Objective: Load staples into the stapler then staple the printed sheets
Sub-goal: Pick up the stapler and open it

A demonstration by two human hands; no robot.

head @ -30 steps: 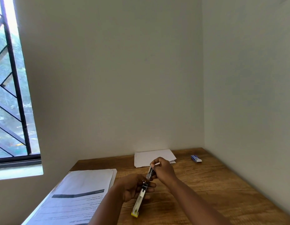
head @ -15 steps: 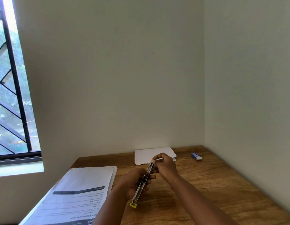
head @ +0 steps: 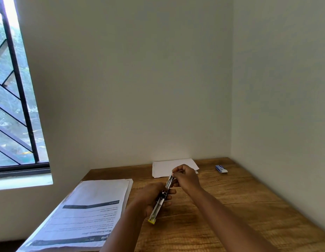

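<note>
Wooden desk (head: pixel 230 206); left hand (head: pixel 150 199) clasps opened stapler (head: pixel 160 199), right hand (head: pixel 187 179) pinches staple strip (head: pixel 178 171) at its far end

Grained wooden table (head: pixel 240 206), matt paper sheets (head: pixel 88 211), shiny metal stapler (head: pixel 162 197)

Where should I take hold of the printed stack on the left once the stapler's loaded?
Probably the far right corner of the printed stack. It lies flat on the table, so nothing stands up to pinch; that corner sits well in on the wood, close to the left hand. Come from the right and lift the edge. Both hands are busy: the left holds the stapler, the right hand works its far end.
</note>
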